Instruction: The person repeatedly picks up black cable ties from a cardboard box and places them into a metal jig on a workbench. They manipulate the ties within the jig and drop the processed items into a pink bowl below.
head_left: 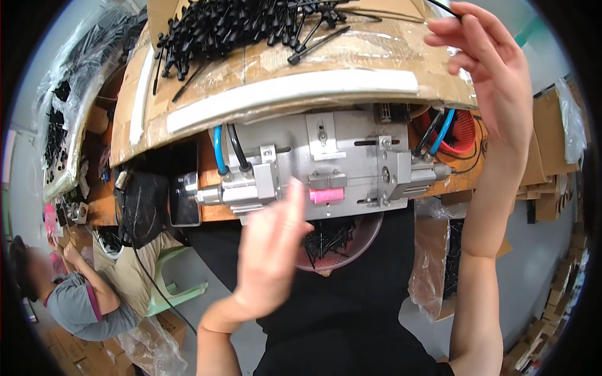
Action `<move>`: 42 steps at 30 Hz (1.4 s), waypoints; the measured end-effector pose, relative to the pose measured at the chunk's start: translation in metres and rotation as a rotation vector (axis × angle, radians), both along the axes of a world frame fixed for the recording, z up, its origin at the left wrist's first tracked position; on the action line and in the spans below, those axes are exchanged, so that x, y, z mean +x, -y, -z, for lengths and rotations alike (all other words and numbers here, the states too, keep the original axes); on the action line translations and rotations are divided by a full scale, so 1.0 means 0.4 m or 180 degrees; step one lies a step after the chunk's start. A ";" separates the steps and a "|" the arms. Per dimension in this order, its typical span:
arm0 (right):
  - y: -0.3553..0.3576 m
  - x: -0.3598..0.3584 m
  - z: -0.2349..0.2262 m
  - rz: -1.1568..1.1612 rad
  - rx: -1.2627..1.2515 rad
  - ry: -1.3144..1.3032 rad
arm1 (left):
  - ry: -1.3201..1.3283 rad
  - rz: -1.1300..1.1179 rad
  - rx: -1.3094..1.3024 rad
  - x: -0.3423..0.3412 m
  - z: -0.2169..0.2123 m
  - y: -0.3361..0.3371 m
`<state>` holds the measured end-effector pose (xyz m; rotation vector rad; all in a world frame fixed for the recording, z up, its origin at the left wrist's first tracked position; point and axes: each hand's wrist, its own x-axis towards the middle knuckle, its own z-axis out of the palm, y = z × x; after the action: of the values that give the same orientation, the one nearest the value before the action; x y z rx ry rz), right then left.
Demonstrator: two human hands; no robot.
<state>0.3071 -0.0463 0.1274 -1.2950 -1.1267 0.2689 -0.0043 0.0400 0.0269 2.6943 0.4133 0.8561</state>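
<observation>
My left hand is raised in front of a grey metal pneumatic fixture, fingers loosely apart and holding nothing that I can see. A pink block sits in the fixture just right of its fingertips. My right hand reaches up to the far right of the cardboard tray, pinching the end of a thin black cable tie. A heap of black cable ties lies on the cardboard at the top.
A clear bowl with black parts sits below the fixture. Blue and black air hoses run into its left side, more by an orange basket on the right. Another person sits at the lower left. Cardboard boxes stand at right.
</observation>
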 end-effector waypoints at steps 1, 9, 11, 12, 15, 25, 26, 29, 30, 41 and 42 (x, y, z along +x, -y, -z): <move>0.031 0.011 0.010 -0.0087 -0.0171 0.0007 | -0.0161 0.0021 -0.0098 -0.001 0.036 0.047; 0.106 -0.092 0.055 0.0202 0.0208 -0.0139 | -0.0621 -0.0070 0.0071 0.054 0.129 0.098; 0.114 -0.122 0.055 0.0140 0.0255 0.0058 | -0.0627 -0.0057 0.0113 0.060 0.122 0.095; 0.123 -0.137 0.058 0.0189 0.0256 0.0162 | -0.0654 -0.0014 0.0103 0.066 0.121 0.095; 0.126 -0.208 0.100 0.0511 0.0218 0.0317 | -0.0765 -0.0007 0.0062 0.062 0.120 0.093; 0.140 -0.444 0.401 0.0346 -0.0825 0.1304 | 0.0314 -0.0008 0.0034 0.222 -0.081 -0.110; 0.132 -0.447 0.425 0.0318 -0.0799 0.1321 | 0.0523 -0.0079 0.0244 0.276 -0.088 -0.158; 0.103 -0.454 0.438 0.0174 -0.0836 0.1278 | 0.0260 0.0507 0.0344 0.333 -0.101 -0.286; 0.100 -0.451 0.442 0.0179 -0.0792 0.1271 | 0.0173 0.0667 0.0016 0.345 -0.109 -0.296; 0.153 -0.403 0.346 0.0487 -0.1179 0.1279 | 0.0171 0.0295 -0.0043 0.107 -0.030 -0.040; 0.162 -0.396 0.339 0.0634 -0.1146 0.1275 | -0.0012 0.0169 -0.0035 0.074 -0.002 0.008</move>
<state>0.1487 -0.1110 -0.0083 -1.8257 -1.3100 0.0634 0.0255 0.0370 0.0276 2.6845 0.3445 0.8317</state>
